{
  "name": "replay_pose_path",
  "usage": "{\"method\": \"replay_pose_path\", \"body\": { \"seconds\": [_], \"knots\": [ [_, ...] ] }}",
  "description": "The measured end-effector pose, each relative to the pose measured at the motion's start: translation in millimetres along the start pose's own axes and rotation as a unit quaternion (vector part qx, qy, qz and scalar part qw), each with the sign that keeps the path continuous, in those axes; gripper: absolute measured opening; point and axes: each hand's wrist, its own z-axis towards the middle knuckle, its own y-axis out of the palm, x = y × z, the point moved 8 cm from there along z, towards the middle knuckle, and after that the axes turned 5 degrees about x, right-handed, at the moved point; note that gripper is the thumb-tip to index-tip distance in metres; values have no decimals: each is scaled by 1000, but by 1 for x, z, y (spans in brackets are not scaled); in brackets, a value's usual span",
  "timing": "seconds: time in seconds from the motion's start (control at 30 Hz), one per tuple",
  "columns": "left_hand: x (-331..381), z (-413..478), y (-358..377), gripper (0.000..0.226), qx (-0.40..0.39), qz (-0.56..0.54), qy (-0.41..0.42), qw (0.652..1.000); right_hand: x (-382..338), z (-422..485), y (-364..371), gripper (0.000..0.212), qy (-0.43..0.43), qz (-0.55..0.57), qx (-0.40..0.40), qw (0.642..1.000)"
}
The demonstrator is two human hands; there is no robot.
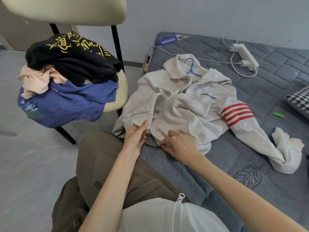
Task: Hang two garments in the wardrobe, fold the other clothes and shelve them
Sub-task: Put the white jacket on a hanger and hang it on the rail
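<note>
A cream zip hoodie [192,106] with red sleeve stripes lies spread on the grey mattress [275,81], its front unzipped. A blue hanger [191,68] sits inside its neck, hook showing at the hood. My left hand [136,137] touches the left front panel's bottom hem with nearly straight fingers. My right hand [178,144] pinches the bottom of the right front panel at the zipper's end. A pile of clothes lies on the chair [117,97]: a black garment with yellow print [75,61], a pink one [35,81] and a blue one [66,104].
A white power strip [244,55] with plug and cable lies on the mattress behind the hoodie. A houndstooth cushion [299,99] is at the right edge, a small green scrap [278,114] beside it. A blue leaflet [168,41] lies at the mattress's far corner.
</note>
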Motion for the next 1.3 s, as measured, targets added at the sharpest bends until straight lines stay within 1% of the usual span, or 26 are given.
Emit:
{"method": "replay_pose_path", "body": {
  "seconds": [0.13, 0.27, 0.37, 0.47, 0.53, 0.6, 0.67, 0.73, 0.8, 0.93, 1.0, 1.07, 1.1, 1.13, 1.17, 1.2, 1.3],
  "knots": [
    [-1, 2, -1, 15, 6, 10, -2, 1000, -9, 6, 6, 28, -53, -35, -22, 998],
    [-1, 4, 0, 14, 4, 10, -8, 1000, -4, 4, 7, 29, -75, -14, -45, 996],
    [-3, 5, 0, 15, 0, 6, -10, 1000, 10, -7, 4, 27, -59, 11, -44, 997],
    [-3, 6, 2, 17, -5, 0, -12, 1000, 23, -18, 2, 30, -37, 70, -27, 996],
    [-4, 6, 4, 17, -9, -2, -14, 1000, 31, -21, 2, 27, 3, 114, -27, 993],
    [-5, 5, 5, 17, -12, -5, -15, 1000, 36, -21, 1, 19, 54, 154, -10, 987],
    [-4, 5, 4, 17, -9, -5, -15, 1000, 40, -18, 3, 20, 110, 176, 2, 978],
    [-5, 5, 3, 18, -7, -4, -16, 1000, 45, -15, 8, 18, 167, 192, -1, 967],
    [-5, 4, 2, 18, -6, -3, -16, 1000, 53, -11, 10, 19, 219, 234, -1, 947],
    [-5, 5, 1, 18, -6, 3, -14, 1000, 62, -12, 17, 34, 301, 342, -34, 890],
    [-6, 5, 3, 17, -14, -4, -18, 1000, 63, -12, 21, 35, 322, 375, -40, 868],
    [-7, 4, 5, 11, -31, -34, -28, 999, 59, -12, 23, 33, 327, 399, -55, 855],
    [-7, 3, 7, 7, -42, -50, -33, 997, 56, -13, 25, 33, 327, 427, -73, 840],
    [-8, 2, 9, 7, -52, -59, -35, 996, 51, -14, 29, 33, 331, 479, -93, 808],
    [-8, 1, 10, 10, -61, -66, -37, 995, 45, -15, 33, 33, 339, 546, -111, 758],
    [-8, 1, 11, 12, -68, -72, -39, 994, 38, -17, 36, 34, 349, 610, -124, 701],
    [-7, -1, 14, 6, -81, -99, -45, 991, 24, -22, 40, 26, 390, 743, -109, 533]
  ]
}}
